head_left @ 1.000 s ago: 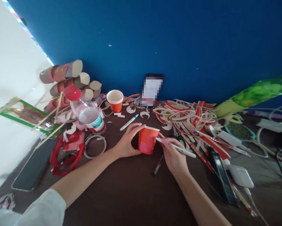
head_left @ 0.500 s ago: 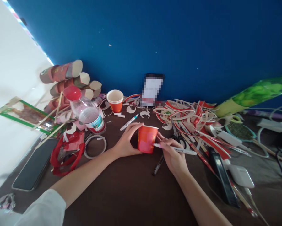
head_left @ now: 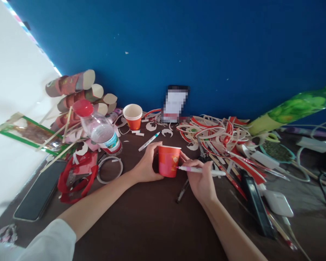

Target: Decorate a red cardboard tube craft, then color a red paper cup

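My left hand (head_left: 146, 165) grips an orange paper cup (head_left: 168, 161) from its left side, thumb low and fingers near the rim. Pink colouring covers much of the cup's lower left face, and a gold print shows on its right. A white marker (head_left: 203, 170) with a pink tip lies in the grasp of my right hand (head_left: 202, 177). Its tip is at the cup's right side; whether it touches I cannot tell. Fingertips of the right hand reach behind the cup. A blue-tipped white marker (head_left: 149, 142) lies on the table just beyond the left hand.
Stacked paper cups (head_left: 133, 116) and a red-capped bottle (head_left: 100, 128) stand at the back left. A phone (head_left: 175, 103) leans on the blue wall. Red-and-white paper strips (head_left: 214, 130) and scissors (head_left: 203, 154) lie right. Nearer are a black pen (head_left: 182, 191) and a black stapler-like object (head_left: 257, 204).
The cup has turned in my left hand, bringing the gold print into view. My right thumb has lifted and the marker has shifted slightly left.
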`<state>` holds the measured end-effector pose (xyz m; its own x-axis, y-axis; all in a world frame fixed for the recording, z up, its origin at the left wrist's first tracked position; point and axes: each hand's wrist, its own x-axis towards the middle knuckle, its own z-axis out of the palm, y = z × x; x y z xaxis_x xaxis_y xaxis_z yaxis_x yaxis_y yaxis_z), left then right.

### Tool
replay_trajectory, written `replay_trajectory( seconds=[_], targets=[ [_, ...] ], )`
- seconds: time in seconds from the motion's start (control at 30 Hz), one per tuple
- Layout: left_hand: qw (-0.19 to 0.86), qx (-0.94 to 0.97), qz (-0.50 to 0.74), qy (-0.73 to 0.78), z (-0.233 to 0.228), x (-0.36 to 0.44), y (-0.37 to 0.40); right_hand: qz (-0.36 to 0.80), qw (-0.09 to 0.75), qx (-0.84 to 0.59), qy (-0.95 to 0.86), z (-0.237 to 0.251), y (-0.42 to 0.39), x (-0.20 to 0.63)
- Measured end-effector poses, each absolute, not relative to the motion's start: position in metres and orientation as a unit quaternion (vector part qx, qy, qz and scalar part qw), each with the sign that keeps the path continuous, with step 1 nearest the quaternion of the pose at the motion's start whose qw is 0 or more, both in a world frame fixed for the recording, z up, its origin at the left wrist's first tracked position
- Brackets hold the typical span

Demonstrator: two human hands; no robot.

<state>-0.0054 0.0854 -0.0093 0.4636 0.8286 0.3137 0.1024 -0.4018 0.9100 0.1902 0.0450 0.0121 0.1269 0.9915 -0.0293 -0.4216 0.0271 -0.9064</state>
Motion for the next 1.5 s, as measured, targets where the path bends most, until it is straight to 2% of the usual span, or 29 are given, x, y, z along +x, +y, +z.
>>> replay_trajectory(
  seconds=[0.17, 0.37, 1.2, 1.5],
  targets=[
    [0.384, 0.779, 0.374, 0.326, -0.0018, -0.0070, 0.0858, 0.547, 0.647, -0.425, -0.319, 0.0128, 0.0462, 0.1919],
    [0.359, 0.791, 0.384, 0.313, 0.0009, -0.0069, 0.0863, 0.546, 0.647, -0.420, -0.327, 0.0122, 0.0438, 0.1918],
    [0.354, 0.791, 0.398, 0.300, -0.0016, -0.0080, 0.0877, 0.568, 0.635, -0.417, -0.317, 0.0166, 0.0443, 0.1906],
    [0.404, 0.757, 0.415, 0.303, -0.0053, -0.0077, 0.0882, 0.589, 0.628, -0.392, -0.324, 0.0137, 0.0444, 0.1907]
  ],
)
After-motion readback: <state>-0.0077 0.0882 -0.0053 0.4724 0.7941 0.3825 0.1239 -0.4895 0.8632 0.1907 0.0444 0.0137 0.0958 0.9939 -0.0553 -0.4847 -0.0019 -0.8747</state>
